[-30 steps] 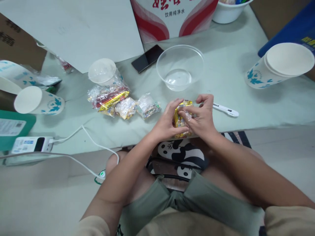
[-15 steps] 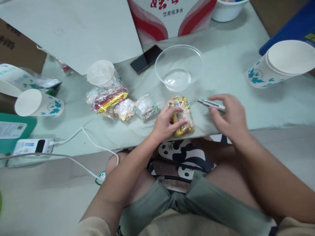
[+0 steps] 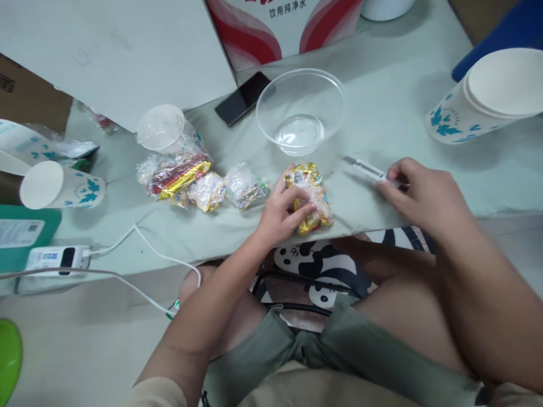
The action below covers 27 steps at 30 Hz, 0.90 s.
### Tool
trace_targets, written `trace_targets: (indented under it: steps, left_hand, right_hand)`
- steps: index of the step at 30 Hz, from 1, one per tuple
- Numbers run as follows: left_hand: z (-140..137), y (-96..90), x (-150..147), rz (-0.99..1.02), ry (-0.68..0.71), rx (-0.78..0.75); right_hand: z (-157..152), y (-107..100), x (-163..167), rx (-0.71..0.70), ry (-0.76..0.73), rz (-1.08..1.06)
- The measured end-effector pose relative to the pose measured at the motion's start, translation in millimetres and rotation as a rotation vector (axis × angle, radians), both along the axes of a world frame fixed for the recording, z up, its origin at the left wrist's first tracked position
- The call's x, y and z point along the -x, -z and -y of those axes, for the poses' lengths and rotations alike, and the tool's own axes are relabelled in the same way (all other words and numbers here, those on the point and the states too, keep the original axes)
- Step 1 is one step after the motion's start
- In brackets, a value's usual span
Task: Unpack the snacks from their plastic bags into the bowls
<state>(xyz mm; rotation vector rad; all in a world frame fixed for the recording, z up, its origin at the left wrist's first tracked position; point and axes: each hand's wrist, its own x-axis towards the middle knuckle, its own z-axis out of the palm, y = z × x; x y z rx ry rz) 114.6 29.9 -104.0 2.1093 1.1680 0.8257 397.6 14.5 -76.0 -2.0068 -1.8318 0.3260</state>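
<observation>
My left hand is closed round the left side of a plastic-wrapped bundle of gold packets near the table's front edge. In my right hand is a utility knife, gripped at its rear end, its blade tip pointing left just above or on the cloth; which, I cannot tell. The knife is apart from the bundle. Left of my left hand lie a clear-wrapped bundle, another wrapped bundle and a larger red and gold wrapped pack. Behind the gold bundle stands a clear plastic bowl.
A phone lies beside the bowl. Paper cups lean at the right. A paper cup holding crumpled film stands at left, near another cup. A white cable crosses the front edge from a power bank.
My right hand has moved right and nearer me with the knife, its fingers now closer round the handle. My left hand stays on the gold bundle. The camera view has shifted slightly.
</observation>
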Motion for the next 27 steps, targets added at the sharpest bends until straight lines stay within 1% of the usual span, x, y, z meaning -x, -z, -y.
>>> trace_targets:
  steps: [2, 3, 6, 8, 10, 14, 16, 18, 20, 22, 25, 27]
  left_hand:
    - [0, -1.6, 0, 0.021, -0.004, -0.019]
    - [-1, -2.9, 0, 0.029, -0.016, -0.035]
    - [-3, -7.3, 1, 0.042, -0.079, -0.107]
    - [-6, -8.6, 0, 0.053, -0.121, -0.149]
    - [-8, -7.4, -1, 0.069, -0.152, -0.164]
    - [-10, -2.6, -2, 0.054, -0.212, -0.087]
    - [-11, -3.1, 0, 0.013, -0.209, -0.048]
    - [-12, -6.4, 5, -0.026, -0.136, -0.014]
    - [-13, -10.6, 10, -0.057, -0.031, 0.020]
    - [-14, -13.0, 15, -0.084, 0.037, 0.028]
    - [-15, -11.0, 18, -0.098, 0.041, -0.006]
    - [-15, -7.6, 18, -0.084, 0.044, -0.028]
  right_hand:
    - [2, -13, 8, -0.039, 0.097, -0.068]
    - [3, -19, 11, -0.079, 0.105, -0.125]
    - [10, -27, 23, -0.159, 0.032, -0.411]
    - [14, -28, 32, -0.139, -0.028, -0.614]
    - [16, -28, 41, -0.099, -0.075, -0.770]
    - [15, -25, 54, 0.029, -0.262, -1.132]
    - [14, -23, 58, 0.051, -0.324, -1.243]
    - [12, -20, 61, 0.026, -0.290, -1.235]
    - [10, -17, 64, -0.015, -0.226, -1.170]
    - [7, -15, 67, -0.091, -0.189, -1.092]
    - [2, -16, 72, -0.251, -0.204, -0.984]
    - [1, -17, 75, -0.315, -0.214, -0.928]
